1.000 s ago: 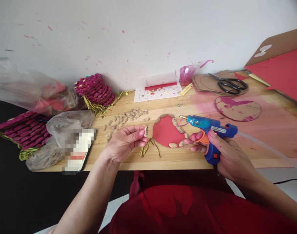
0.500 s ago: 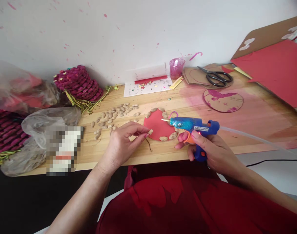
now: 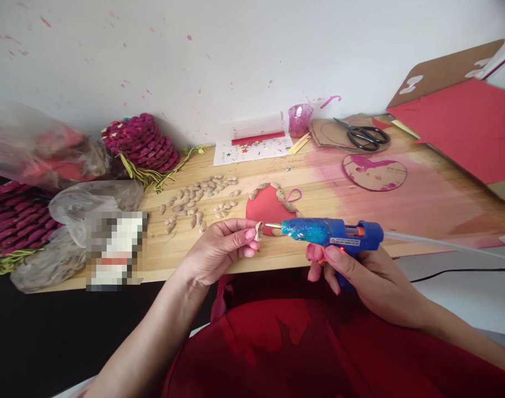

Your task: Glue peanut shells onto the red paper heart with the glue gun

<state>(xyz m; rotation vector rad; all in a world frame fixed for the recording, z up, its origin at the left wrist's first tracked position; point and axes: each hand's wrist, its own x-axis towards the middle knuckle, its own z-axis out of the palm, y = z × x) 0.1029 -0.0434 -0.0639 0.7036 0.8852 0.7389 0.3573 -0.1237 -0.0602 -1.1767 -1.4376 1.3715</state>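
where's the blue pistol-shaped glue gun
In the head view, the glue gun is in the right hand, just right of the tan peanut shell.

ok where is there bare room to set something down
Stained wood lies bare between the painted cardboard heart and the red sheet, and more between that heart and the purple loop. Crowded: the left, with plastic bags, purple bundles and loose peanuts; front centre, with left hand, right hand and glue gun; back right, scissors on cardboard.

Blue glue gun (image 3: 314, 231); tan peanut shell (image 3: 259, 231); red card (image 3: 261, 207)
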